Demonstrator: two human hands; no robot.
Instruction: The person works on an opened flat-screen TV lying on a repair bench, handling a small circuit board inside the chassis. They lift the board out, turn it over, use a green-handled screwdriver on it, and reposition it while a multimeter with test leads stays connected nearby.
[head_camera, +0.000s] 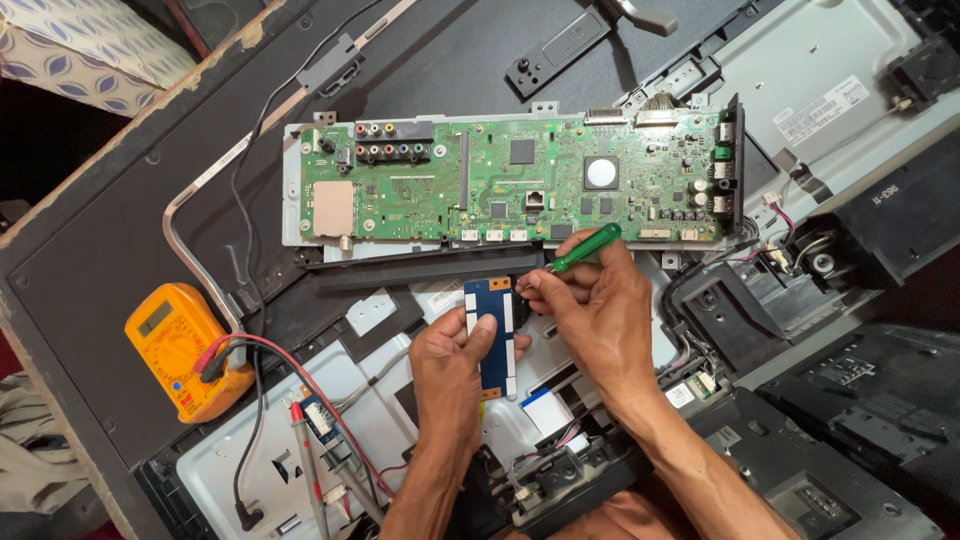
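Left hand (455, 350) pinches a small blue board (489, 335); right hand (590, 300) grips a green screwdriver (585, 248), tip at the board's far end. Open metal chassis (800, 70) holds the big green mainboard (510, 180).

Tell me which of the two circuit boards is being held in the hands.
The small blue board, held upright by the left hand while the right hand works a green-handled screwdriver at its top. The large green board lies flat, untouched.
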